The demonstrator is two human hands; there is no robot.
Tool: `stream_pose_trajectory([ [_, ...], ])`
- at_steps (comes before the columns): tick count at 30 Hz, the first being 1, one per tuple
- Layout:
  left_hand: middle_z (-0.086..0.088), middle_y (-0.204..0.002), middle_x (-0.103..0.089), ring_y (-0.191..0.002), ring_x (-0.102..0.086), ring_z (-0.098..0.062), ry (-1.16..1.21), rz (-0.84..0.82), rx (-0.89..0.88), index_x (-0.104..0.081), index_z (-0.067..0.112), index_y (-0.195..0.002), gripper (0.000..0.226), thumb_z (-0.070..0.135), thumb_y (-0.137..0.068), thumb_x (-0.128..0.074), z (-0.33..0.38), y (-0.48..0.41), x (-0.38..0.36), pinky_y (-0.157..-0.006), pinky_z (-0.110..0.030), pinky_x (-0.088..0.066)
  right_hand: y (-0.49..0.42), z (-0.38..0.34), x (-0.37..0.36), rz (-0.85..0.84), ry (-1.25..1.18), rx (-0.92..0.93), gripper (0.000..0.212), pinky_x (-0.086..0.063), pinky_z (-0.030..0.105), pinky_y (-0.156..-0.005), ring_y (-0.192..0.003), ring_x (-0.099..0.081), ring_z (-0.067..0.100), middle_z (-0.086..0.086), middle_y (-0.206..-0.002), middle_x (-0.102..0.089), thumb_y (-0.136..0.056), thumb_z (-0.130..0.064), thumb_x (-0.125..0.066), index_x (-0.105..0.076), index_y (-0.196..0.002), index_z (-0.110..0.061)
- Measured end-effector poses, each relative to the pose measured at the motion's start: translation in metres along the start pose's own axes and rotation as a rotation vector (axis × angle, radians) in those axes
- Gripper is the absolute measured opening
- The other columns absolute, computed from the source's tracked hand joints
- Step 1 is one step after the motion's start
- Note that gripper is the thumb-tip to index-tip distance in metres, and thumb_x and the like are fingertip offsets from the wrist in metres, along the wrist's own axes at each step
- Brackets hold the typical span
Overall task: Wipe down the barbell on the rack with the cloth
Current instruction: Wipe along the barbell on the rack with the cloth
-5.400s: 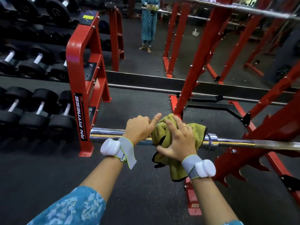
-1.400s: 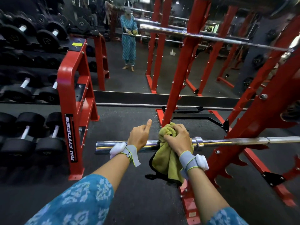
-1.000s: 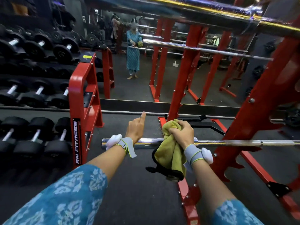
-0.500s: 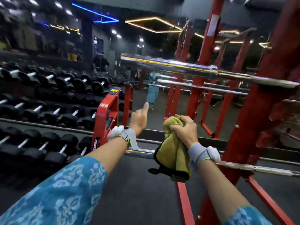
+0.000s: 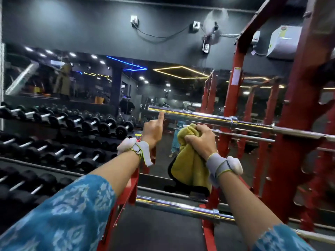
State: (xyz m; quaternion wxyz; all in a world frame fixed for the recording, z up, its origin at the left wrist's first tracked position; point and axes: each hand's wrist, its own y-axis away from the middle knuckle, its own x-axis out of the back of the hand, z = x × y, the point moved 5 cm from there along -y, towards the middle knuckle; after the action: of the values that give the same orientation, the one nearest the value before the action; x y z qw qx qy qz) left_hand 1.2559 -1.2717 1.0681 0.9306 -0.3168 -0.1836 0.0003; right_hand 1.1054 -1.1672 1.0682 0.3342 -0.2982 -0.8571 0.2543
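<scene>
In front of rack (image 5: 297,115), upper bar (image 5: 199,117) lay across it, just above both hands; lower bar (image 5: 177,207) sat beneath forearms. Bunched cloth (image 5: 190,167) was clenched in right hand (image 5: 199,140), tail hanging free, touching neither bar; held high, likely ready for upper bar. Empty left hand (image 5: 153,133) pointed index straight up near upper bar's end, other fingers curled; contact unclear, perhaps marking start point.

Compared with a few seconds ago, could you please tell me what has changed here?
The left hand let go of the lower barbell and rose, index finger up, toward the upper barbell. The right hand lifted the cloth off that bar. Unchanged: its grip on the cloth.
</scene>
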Motion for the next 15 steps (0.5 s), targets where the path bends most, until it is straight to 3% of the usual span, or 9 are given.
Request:
stream_pose_trajectory([
  [7,-0.025,-0.108,-0.063,-0.106,-0.056,-0.034,0.099,0.084,0.003,-0.066,-0.005,-0.100,0.069,0.049,-0.100,-0.023,-0.019,-0.040,0.020,-0.091,-0.036,-0.040,-0.025,-0.012,-0.019,0.019,0.000,0.071,0.034,-0.040,0.049,-0.097,-0.096,-0.052,0.017,-0.011,-0.101,-0.054,-0.054,-0.040,-0.058,-0.055,-0.087,-0.033],
  [12,-0.021,-0.093,-0.066,-0.095,-0.056,-0.036,0.021,0.133,0.010,-0.056,0.010,-0.066,0.050,0.041,-0.099,-0.036,-0.052,-0.081,0.022,-0.076,-0.035,-0.036,-0.045,-0.016,-0.043,0.098,-0.032,0.137,0.017,-0.040,0.050,-0.096,-0.089,-0.052,0.016,-0.021,-0.088,-0.050,-0.056,-0.037,-0.060,-0.053,-0.071,-0.038],
  [13,-0.020,-0.095,-0.066,-0.097,-0.056,-0.036,0.025,0.133,0.015,-0.059,0.010,-0.069,0.045,0.039,-0.098,-0.040,-0.060,-0.090,0.021,-0.078,-0.035,-0.037,-0.049,-0.017,-0.050,0.117,-0.021,0.153,0.017,-0.041,0.049,-0.095,-0.089,-0.052,0.016,-0.021,-0.089,-0.050,-0.056,-0.037,-0.059,-0.054,-0.072,-0.037],
  [15,-0.020,-0.107,-0.065,-0.106,-0.055,-0.034,0.059,0.127,0.013,-0.067,0.005,-0.093,0.037,0.034,-0.096,-0.044,-0.073,-0.111,0.017,-0.084,-0.033,-0.038,-0.060,-0.018,-0.065,0.168,0.041,0.201,0.025,-0.040,0.047,-0.095,-0.094,-0.053,0.017,-0.016,-0.098,-0.052,-0.058,-0.039,-0.059,-0.060,-0.082,-0.031],
])
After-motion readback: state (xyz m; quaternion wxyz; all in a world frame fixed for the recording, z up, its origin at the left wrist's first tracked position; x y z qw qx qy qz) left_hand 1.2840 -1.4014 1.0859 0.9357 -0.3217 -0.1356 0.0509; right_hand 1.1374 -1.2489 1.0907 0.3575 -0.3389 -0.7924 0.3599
